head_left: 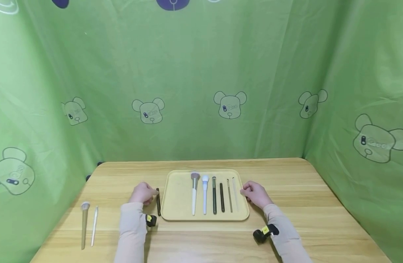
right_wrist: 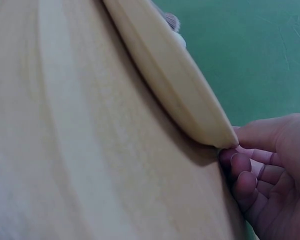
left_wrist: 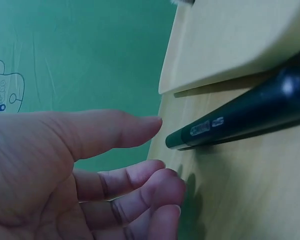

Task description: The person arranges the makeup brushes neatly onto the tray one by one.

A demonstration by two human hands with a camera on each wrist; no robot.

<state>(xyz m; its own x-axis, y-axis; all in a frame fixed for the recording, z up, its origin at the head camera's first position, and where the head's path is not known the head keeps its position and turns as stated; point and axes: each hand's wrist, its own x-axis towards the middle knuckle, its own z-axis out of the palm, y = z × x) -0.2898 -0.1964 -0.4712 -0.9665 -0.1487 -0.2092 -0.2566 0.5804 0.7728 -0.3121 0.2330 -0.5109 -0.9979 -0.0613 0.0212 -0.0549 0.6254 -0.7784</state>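
Beside the left rim of a pale yellow tray (head_left: pixel 176 214) lies a short dark stick with small print (left_wrist: pixel 215 125), probably a capped makeup brush. My left hand (head_left: pixel 143 193) hovers at its far end, thumb and loosely curled fingers apart with nothing between them in the left wrist view. With thumb and fingers, my right hand (head_left: pixel 258 194) pinches the tray's right rim (right_wrist: pixel 210 132). On the tray lie a large white-handled brush (head_left: pixel 194 193), a pale lilac brush (head_left: pixel 205 195), a dark green brush (head_left: pixel 214 197), a dark stick (head_left: pixel 222 197) and two thin brushes (head_left: pixel 230 197).
On the wooden table (head_left: pixel 201 241), a tan-handled brush (head_left: pixel 84 226) and a white pen-like stick (head_left: pixel 94 226) lie at the far left. A green curtain (head_left: pixel 188 138) with bear prints encloses the table at the back and sides.
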